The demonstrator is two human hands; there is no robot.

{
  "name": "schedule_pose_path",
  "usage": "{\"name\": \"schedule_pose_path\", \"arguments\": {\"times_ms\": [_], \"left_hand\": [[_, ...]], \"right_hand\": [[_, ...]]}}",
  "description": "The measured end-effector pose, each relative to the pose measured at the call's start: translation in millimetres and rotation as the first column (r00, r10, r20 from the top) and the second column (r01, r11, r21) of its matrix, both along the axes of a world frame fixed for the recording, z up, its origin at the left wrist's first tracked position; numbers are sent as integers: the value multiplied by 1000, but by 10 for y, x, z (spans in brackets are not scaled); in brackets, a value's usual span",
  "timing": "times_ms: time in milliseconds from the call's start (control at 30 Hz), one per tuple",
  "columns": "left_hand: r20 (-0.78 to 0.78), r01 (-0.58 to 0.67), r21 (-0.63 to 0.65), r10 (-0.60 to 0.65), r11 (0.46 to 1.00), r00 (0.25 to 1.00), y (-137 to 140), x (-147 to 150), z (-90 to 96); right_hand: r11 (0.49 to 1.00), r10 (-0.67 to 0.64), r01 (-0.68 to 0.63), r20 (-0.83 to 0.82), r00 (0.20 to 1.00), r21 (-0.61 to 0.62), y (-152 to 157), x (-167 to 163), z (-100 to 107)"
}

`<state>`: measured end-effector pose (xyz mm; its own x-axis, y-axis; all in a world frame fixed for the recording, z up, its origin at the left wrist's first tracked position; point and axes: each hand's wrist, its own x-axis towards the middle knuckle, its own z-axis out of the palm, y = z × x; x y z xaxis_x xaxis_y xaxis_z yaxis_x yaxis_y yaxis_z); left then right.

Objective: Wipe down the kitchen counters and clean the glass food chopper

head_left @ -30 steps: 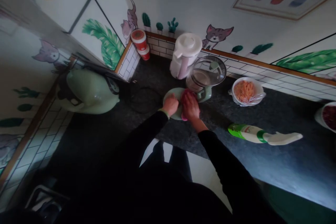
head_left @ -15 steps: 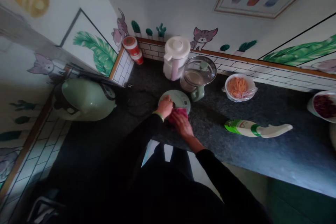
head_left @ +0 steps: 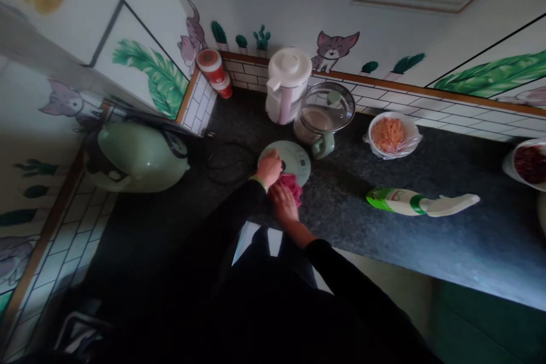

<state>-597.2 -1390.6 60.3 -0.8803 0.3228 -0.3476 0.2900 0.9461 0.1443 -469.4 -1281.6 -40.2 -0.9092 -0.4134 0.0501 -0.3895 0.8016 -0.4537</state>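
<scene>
A round, pale green appliance base (head_left: 302, 160) lies on the dark counter in front of me, with a dark connector near its middle. My left hand (head_left: 269, 168) is closed at that connector and appears to steady the base. Beside it, my right hand (head_left: 284, 205) presses a crumpled pink cloth (head_left: 292, 186) against the base's near edge; some fingers are stretched along the cloth. Just behind the base stands a glass kettle (head_left: 313, 122) with a green handle and a steel-rimmed top. A white pitcher (head_left: 288, 88) with a pink handle is next to it.
On the right lie a green-and-white spray bottle (head_left: 401, 201), a bowl of shredded orange food (head_left: 390, 135) partly under plastic film, and a bowl of dark red food (head_left: 531, 164). A green appliance (head_left: 139, 156) is at left, red tubs (head_left: 214, 73) in the corner, and a dark cord (head_left: 226, 165) nearby.
My right hand has slid left and slightly down with the cloth, closer to my left wrist. My left hand stays at the base's middle. The view has tilted slightly downward.
</scene>
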Motion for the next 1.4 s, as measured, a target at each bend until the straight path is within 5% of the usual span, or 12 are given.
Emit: {"name": "schedule_pose_path", "arguments": {"times_ms": [100,200,367,533,667,833,933,1100,1167,1333,1400], "left_hand": [[11,8,-14,-7,1000,1000,-13,-3,-5],[0,22,-17,-22,1000,1000,-34,1,-1],[-16,35,-9,-35,999,999,-55,6,2],[-14,12,24,-11,1000,1000,-64,-14,-23],[-17,18,31,-17,999,1000,-74,-23,-32],[-36,29,32,-28,999,999,-73,-2,-35],[-37,28,32,-26,999,999,-51,7,-32],[-18,10,6,-10,1000,1000,-27,0,1],[-9,9,17,-9,1000,1000,-35,3,13],[-23,1,64,0,998,1000,-53,29,11],[-22,-8,62,9,998,1000,-43,35,12]], "right_hand": [[996,86,-87,64,994,14,-371,-178,29],[988,155,-155,75,985,-8,-358,-313,61],[982,188,-187,34,982,-13,560,-104,38],[984,-108,97,-75,991,-147,1198,-124,128],[886,-365,300,-134,921,-353,981,-234,313],[953,-153,116,-113,982,-281,657,-242,350],[958,-150,129,-63,987,-254,439,-286,268],[974,64,-50,59,996,-220,-150,-416,228],[966,106,-88,62,992,-242,-109,-404,223],[944,70,-80,-43,997,-319,577,-285,183],[955,41,-48,-30,999,-291,566,-298,182]]}}
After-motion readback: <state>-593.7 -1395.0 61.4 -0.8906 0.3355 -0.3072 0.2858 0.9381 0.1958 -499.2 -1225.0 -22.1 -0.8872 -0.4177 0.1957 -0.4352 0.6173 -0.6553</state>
